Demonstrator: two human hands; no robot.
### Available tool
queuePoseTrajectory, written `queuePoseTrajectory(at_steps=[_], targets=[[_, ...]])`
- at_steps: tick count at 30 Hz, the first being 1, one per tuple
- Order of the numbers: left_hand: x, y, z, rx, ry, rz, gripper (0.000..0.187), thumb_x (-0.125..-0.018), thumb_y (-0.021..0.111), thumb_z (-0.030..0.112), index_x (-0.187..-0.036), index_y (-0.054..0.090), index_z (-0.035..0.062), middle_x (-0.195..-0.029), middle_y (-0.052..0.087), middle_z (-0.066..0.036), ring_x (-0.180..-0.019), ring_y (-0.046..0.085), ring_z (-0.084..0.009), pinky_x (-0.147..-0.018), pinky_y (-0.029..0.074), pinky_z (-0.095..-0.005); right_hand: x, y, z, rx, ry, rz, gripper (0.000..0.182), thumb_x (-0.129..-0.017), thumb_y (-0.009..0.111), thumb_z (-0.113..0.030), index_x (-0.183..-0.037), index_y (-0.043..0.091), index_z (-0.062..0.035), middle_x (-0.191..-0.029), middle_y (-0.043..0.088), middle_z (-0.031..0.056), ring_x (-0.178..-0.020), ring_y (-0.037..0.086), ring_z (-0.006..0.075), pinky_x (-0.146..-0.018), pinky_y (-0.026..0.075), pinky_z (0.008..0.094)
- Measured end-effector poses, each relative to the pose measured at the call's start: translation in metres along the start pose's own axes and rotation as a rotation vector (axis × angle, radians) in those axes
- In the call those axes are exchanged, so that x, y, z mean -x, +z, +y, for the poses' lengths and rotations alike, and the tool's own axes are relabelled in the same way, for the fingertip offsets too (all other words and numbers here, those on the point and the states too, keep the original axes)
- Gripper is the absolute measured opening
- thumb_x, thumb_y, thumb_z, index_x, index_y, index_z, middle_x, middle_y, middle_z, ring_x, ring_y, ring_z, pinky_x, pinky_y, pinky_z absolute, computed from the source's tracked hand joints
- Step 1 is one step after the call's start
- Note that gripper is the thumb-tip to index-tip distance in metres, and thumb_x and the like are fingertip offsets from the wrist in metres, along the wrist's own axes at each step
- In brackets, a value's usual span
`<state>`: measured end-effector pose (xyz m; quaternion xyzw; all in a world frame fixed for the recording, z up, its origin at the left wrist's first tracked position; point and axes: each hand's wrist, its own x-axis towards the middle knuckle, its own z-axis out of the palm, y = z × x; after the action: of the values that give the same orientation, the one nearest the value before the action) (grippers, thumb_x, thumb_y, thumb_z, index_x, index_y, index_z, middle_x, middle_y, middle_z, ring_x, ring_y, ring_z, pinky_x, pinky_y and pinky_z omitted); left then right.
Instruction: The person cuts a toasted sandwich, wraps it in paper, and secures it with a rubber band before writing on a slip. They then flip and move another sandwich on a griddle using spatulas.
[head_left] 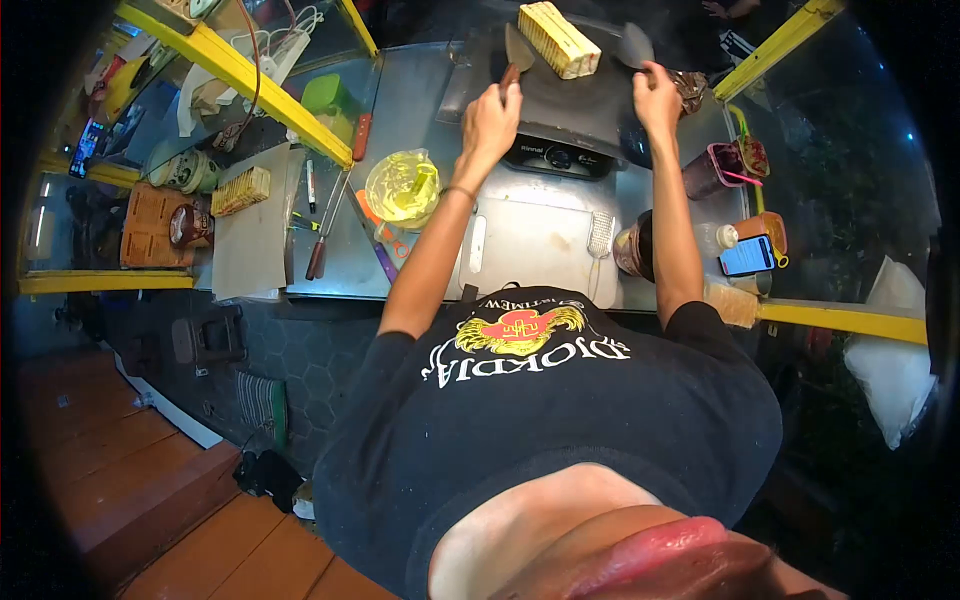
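My left hand point(490, 122) is closed round the brown handle of a spatula point(517, 48), whose blade points up beside the left end of a stacked, toasted bread block point(558, 40). The bread lies on a dark flat griddle point(590, 105) over a Rinnai stove point(558, 156). To the right of the bread, my right hand point(656, 98) grips a second spatula point(635, 46), its blade also on the griddle. Both blades appear apart from the bread. The right spatula's handle is hidden in my fingers.
Left of my left arm stands a tub of yellow spread point(402, 188). A white cutting board point(530, 245) and a grater point(600, 234) lie nearest me. On the right are a phone point(748, 256) and jars; yellow frame bars point(780, 50) edge the stall.
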<state>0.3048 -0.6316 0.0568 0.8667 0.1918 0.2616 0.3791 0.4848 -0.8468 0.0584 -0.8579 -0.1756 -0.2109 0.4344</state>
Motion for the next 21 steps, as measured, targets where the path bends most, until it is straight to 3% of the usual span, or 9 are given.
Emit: queuePoseTrajectory(at_steps=[6, 8, 10, 11, 13, 14, 16, 18, 21], targets=[[0.001, 0.004, 0.022, -0.217, 0.14, -0.06, 0.045, -0.097, 0.047, 0.04, -0.088, 0.06, -0.0022, -0.079, 0.065, -0.027, -0.076, 0.062, -0.0472, -0.071, 0.048, -0.0542, 0.052, -0.015, -0.053, 0.096, -0.119, -0.272, 0.027, -0.084, 0.063, -0.021, -0.11, 0.067, -0.0134, -0.082, 0.069, 0.0173, -0.083, 0.068, 0.0326, -0.075, 0.051, 0.0427], [0.018, -0.005, 0.014, -0.23, 0.108, -0.025, 0.045, -0.097, 0.047, 0.039, -0.087, 0.06, -0.0023, -0.074, 0.065, -0.025, -0.072, 0.064, -0.0448, -0.069, 0.049, -0.0523, 0.058, -0.025, -0.034, -0.117, -0.005, -0.139, 0.027, -0.085, 0.065, -0.024, -0.107, 0.068, -0.0088, -0.076, 0.07, 0.014, -0.074, 0.07, 0.0246, -0.063, 0.052, 0.0384], [0.034, -0.009, -0.003, 0.016, 0.0, -0.004, 0.047, -0.095, 0.048, 0.04, -0.086, 0.063, -0.0037, -0.08, 0.065, -0.028, -0.079, 0.064, -0.0458, -0.073, 0.05, -0.052, 0.065, -0.042, -0.026, -0.4, 0.347, -0.249, 0.031, -0.087, 0.066, -0.029, -0.103, 0.068, -0.0027, -0.073, 0.069, 0.01, -0.066, 0.068, 0.0145, -0.049, 0.049, 0.0317], [0.042, -0.005, -0.014, 0.09, -0.068, -0.03, 0.05, -0.095, 0.048, 0.043, -0.088, 0.064, -0.0033, -0.079, 0.067, -0.025, -0.074, 0.067, -0.04, -0.069, 0.051, -0.0472, 0.071, -0.047, -0.023, -0.492, 0.435, -0.256, 0.035, -0.089, 0.065, -0.033, -0.101, 0.068, -0.0006, -0.069, 0.067, 0.0073, -0.056, 0.061, 0.0081, -0.039, 0.04, 0.0261], [0.054, 0.011, -0.034, 0.511, -0.277, -0.128, 0.053, -0.095, 0.05, 0.052, -0.091, 0.067, 0.0022, -0.07, 0.067, -0.01, -0.055, 0.062, -0.0159, -0.053, 0.048, -0.0317, 0.077, -0.053, -0.014, -0.435, 0.548, -0.392, 0.036, -0.089, 0.066, -0.039, -0.101, 0.069, -0.0049, -0.058, 0.063, 0.003, -0.044, 0.043, 0.0047, -0.04, 0.03, 0.023], [0.063, 0.009, -0.033, 0.799, -0.42, -0.236, 0.048, -0.093, 0.057, 0.051, -0.1, 0.062, 0.0037, -0.066, 0.057, 0.0, -0.047, 0.042, -0.0042, -0.043, 0.035, -0.0233, 0.085, -0.052, -0.018, -0.34, 0.535, -0.403, 0.038, -0.089, 0.065, -0.042, -0.104, 0.069, -0.0072, -0.057, 0.062, 0.0023, -0.045, 0.042, 0.0038, -0.042, 0.029, 0.0221], [0.083, 0.007, -0.043, 0.97, -0.598, -0.405, 0.048, -0.086, 0.067, 0.05, -0.105, 0.058, 0.0069, -0.084, 0.061, -0.005, -0.052, 0.043, -0.0043, -0.047, 0.039, -0.0224, 0.1, -0.05, -0.004, -0.048, 0.381, -0.338, 0.053, -0.085, 0.068, -0.047, -0.115, 0.065, -0.0038, -0.077, 0.07, 0.0105, -0.057, 0.056, 0.0138, -0.053, 0.045, 0.0287], [0.107, -0.012, -0.051, 1.138, -0.629, -0.679, 0.046, -0.086, 0.069, 0.047, -0.107, 0.059, 0.0075, -0.091, 0.065, -0.003, -0.063, 0.048, -0.0061, -0.057, 0.044, -0.0255, 0.111, -0.057, -0.006, 0.283, -0.074, -0.051, 0.045, -0.083, 0.072, -0.04, -0.107, 0.069, -0.0029, -0.091, 0.07, 0.0193, -0.076, 0.063, 0.0297, -0.076, 0.05, 0.0381], [0.145, -0.069, -0.072, 0.841, -0.301, -1.154, 0.03, -0.092, 0.063, 0.031, -0.112, 0.063, 0.0083, -0.095, 0.067, 0.0, -0.063, 0.053, -0.0063, -0.056, 0.045, -0.0232, 0.129, -0.058, -0.052, -0.145, -0.048, -0.029, 0.027, -0.088, 0.07, -0.022, -0.103, 0.07, 0.0003, -0.081, 0.067, 0.0093, -0.068, 0.058, 0.02, -0.066, 0.047, 0.0313]])
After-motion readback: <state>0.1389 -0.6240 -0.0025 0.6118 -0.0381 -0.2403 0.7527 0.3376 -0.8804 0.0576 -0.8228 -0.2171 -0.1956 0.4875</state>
